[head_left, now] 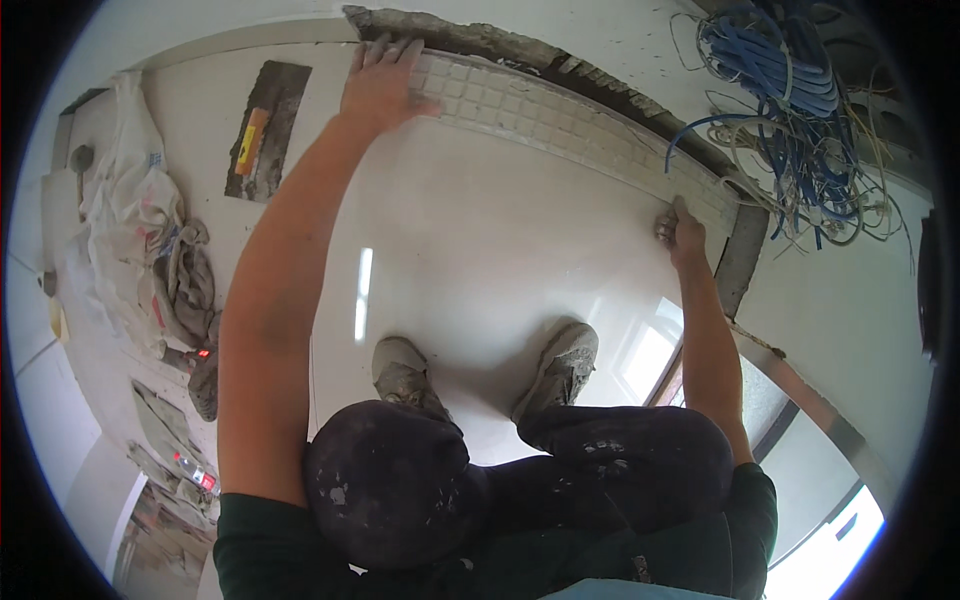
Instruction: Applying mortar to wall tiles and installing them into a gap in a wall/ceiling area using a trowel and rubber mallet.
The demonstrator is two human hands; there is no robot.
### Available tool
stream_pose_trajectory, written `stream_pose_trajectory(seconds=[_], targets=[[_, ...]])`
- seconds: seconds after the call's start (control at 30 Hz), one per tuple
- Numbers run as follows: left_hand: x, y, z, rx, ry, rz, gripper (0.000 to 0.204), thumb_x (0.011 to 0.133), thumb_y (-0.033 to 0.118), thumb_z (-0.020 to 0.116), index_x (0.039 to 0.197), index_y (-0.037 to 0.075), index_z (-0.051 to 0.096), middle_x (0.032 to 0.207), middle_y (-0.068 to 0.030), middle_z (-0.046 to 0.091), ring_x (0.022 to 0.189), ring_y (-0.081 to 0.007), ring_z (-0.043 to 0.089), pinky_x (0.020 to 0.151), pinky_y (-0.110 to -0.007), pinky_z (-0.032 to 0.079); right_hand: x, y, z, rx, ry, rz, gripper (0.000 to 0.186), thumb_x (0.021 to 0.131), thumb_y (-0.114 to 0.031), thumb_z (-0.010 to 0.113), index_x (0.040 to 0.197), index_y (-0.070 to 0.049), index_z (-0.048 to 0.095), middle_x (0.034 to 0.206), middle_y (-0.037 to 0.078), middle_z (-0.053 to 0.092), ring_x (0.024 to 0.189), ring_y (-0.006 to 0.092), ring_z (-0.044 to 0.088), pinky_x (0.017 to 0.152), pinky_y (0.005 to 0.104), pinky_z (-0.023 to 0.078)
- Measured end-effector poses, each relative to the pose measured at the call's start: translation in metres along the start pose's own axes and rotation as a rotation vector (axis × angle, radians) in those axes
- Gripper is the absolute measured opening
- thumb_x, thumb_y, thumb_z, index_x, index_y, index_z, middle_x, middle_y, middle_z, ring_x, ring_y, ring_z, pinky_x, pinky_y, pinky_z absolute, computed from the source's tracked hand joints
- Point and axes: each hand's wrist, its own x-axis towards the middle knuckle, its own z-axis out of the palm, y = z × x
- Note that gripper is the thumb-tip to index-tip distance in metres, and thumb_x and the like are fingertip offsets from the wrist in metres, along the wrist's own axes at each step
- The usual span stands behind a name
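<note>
A long tile strip with a gridded back (540,120) spans the upper middle, along a rough, broken gap (500,50) at the base of the wall. My left hand (385,85) grips the strip's left end, fingers somewhat spread over its far edge and thumb on the gridded face. At the right end, my right hand (682,228) has its fingers curled on the strip's near edge. Below it lies the glossy pale floor tile (480,230), where my two shoes (555,365) stand under my bent knees.
A trowel (250,140) lies at upper left, beside a crumpled white sack (130,220), dark cloth (185,270) and a plastic bottle (195,470). Tangled blue and white cables (780,90) hang at upper right. A dusty gray strip of floor (740,265) borders the right side.
</note>
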Motion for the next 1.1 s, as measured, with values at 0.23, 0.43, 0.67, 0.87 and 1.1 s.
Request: stream_pose_trajectory(seconds=[0.23, 0.43, 0.67, 0.87, 1.1], targets=[[0.029, 0.008, -0.024, 0.044, -0.42, -0.068, 0.103, 0.057, 0.061, 0.077, 0.139, 0.011, 0.039, 0.146, -0.01, 0.036, 0.136, -0.0302, 0.03, 0.112, -0.046, 0.026, -0.007, 0.0, 0.006, -0.08, 0.054, -0.063, 0.032, 0.087, -0.035, 0.066, 0.083, -0.005, 0.056, 0.065, 0.008, 0.058, 0.049, 0.0167, 0.053, 0.043, 0.0302, 0.041], [0.02, -0.007, -0.013, -0.046, -0.341, -0.239, 0.112, 0.054, 0.068, 0.075, 0.141, 0.009, 0.036, 0.147, -0.0122, 0.034, 0.137, -0.0301, 0.029, 0.111, -0.053, 0.023, -0.002, 0.003, 0.005, -0.167, 0.136, -0.081, 0.029, 0.089, -0.037, 0.063, 0.08, -0.01, 0.059, 0.064, 0.005, 0.058, 0.05, 0.0128, 0.054, 0.044, 0.0262, 0.042], [-0.094, 0.032, -0.08, -0.187, -0.141, -0.344, 0.098, 0.069, 0.057, 0.072, 0.143, 0.007, 0.031, 0.148, -0.0253, 0.024, 0.138, -0.04, 0.023, 0.111, -0.048, 0.024, -0.067, 0.01, 0.002, -0.209, -0.06, 0.095, 0.053, 0.094, -0.051, 0.045, 0.094, 0.0, 0.057, 0.077, 0.011, 0.061, 0.061, 0.0208, 0.058, 0.055, 0.0313, 0.049], [-0.322, 0.087, -0.257, -0.535, -0.653, -0.87, 0.072, 0.078, 0.047, 0.068, 0.132, 0.004, 0.046, 0.144, -0.0295, 0.028, 0.133, -0.0429, 0.031, 0.107, -0.047, 0.031, -0.262, 0.002, -0.057, -0.667, -0.3, 0.588, 0.064, 0.094, -0.052, 0.045, 0.125, 0.004, 0.047, 0.115, 0.016, 0.059, 0.104, 0.0249, 0.058, 0.084, 0.0371, 0.05], [-0.508, 0.198, -0.528, -0.775, -0.706, -1.233, 0.057, 0.085, 0.046, 0.06, 0.126, 0.006, 0.053, 0.131, -0.0175, 0.052, 0.121, -0.0344, 0.048, 0.101, -0.044, 0.039, -0.483, -0.084, -0.154, -0.82, -1.119, 0.411, 0.056, 0.096, -0.043, 0.046, 0.128, 0.003, 0.047, 0.117, 0.014, 0.059, 0.103, 0.0238, 0.059, 0.084, 0.0351, 0.05]])
